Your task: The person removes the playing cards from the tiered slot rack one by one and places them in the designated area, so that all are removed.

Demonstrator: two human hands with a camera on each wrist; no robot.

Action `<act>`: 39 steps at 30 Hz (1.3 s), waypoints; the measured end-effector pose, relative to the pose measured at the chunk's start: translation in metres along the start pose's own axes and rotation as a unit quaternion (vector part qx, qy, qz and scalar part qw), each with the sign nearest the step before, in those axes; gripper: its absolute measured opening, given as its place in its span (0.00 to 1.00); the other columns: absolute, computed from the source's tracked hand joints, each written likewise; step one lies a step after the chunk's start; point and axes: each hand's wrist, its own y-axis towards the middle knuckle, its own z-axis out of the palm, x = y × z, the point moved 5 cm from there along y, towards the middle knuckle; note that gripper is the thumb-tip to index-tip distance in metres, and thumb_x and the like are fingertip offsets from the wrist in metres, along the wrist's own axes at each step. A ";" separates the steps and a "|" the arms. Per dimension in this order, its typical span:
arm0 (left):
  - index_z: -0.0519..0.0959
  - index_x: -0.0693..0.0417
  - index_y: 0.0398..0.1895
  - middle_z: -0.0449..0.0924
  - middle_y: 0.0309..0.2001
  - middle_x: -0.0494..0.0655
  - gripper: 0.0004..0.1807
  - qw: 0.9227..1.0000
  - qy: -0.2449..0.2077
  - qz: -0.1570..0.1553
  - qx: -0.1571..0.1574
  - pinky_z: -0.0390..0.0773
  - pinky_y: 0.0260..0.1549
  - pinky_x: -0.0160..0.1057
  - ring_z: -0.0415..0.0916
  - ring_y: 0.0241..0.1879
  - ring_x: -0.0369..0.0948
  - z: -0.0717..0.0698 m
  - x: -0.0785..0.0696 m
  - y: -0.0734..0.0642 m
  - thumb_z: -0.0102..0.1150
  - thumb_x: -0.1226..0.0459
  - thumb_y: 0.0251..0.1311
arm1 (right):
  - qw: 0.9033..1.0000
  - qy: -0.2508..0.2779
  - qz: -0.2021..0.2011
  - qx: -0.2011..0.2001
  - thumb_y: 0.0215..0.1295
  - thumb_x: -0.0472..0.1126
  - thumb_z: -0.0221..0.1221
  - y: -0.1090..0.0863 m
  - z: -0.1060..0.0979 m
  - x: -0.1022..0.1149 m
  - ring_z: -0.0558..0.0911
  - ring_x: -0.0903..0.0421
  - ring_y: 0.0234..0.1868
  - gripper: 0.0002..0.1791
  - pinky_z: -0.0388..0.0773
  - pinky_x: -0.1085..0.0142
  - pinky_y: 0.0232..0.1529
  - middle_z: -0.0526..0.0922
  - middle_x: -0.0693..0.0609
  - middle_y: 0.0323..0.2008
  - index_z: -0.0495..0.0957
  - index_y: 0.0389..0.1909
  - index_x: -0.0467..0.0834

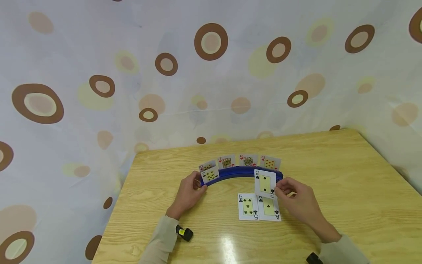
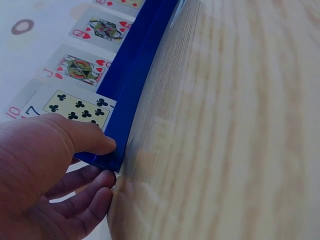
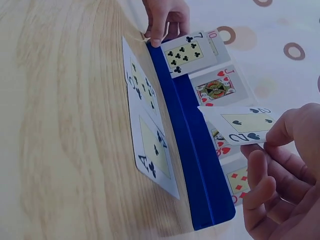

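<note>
Five cards stand in the blue holder (image 1: 242, 172), gripped by the left hand (image 1: 188, 192). The right hand (image 1: 298, 203) pinches the two of spades (image 1: 265, 183); two cards (image 1: 258, 207) wait on the bench (image 1: 329, 176).

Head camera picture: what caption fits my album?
Right hand lifts a two of spades card beside the curved blue card holder.

Head view looks down from above; 2 wrist views (close, low) share the blue card holder (image 1: 242, 172).

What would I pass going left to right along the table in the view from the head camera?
Left hand gripping the blue card holder's end → 7 of clubs → 5 of clubs → ace → right hand, pinching the 2 of spades.
</note>
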 end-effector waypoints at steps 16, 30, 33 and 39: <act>0.81 0.57 0.57 0.87 0.45 0.52 0.16 1.000 -0.011 -0.004 0.005 0.80 0.43 0.35 0.80 0.40 0.39 0.003 0.003 0.001 0.71 0.69 0.69 | 0.996 -0.048 0.068 0.038 0.75 0.39 0.66 -0.007 -0.021 -0.029 0.78 0.66 0.33 0.07 0.76 0.72 0.34 0.88 0.50 0.35 0.86 0.46 0.39; 0.80 0.59 0.58 0.87 0.47 0.54 0.17 1.000 -0.009 -0.007 0.005 0.83 0.46 0.39 0.81 0.42 0.40 0.001 0.000 0.000 0.70 0.69 0.70 | 0.981 -0.100 0.140 0.090 0.75 0.42 0.65 -0.017 -0.039 -0.057 0.86 0.57 0.38 0.11 0.77 0.68 0.36 0.91 0.49 0.38 0.88 0.47 0.38; 0.80 0.58 0.58 0.87 0.47 0.53 0.17 1.000 -0.011 -0.006 0.003 0.83 0.46 0.39 0.81 0.42 0.41 0.001 0.001 0.000 0.70 0.69 0.70 | 0.978 -0.104 0.148 0.102 0.75 0.43 0.65 -0.016 -0.043 -0.059 0.84 0.58 0.36 0.13 0.75 0.68 0.35 0.91 0.50 0.37 0.88 0.47 0.37; 0.80 0.58 0.58 0.87 0.47 0.53 0.17 1.000 -0.014 -0.003 0.003 0.83 0.45 0.39 0.81 0.42 0.40 0.002 0.004 0.000 0.70 0.69 0.70 | 0.972 -0.105 0.165 0.129 0.75 0.44 0.65 -0.020 -0.041 -0.063 0.80 0.59 0.31 0.12 0.72 0.69 0.32 0.89 0.54 0.31 0.88 0.46 0.38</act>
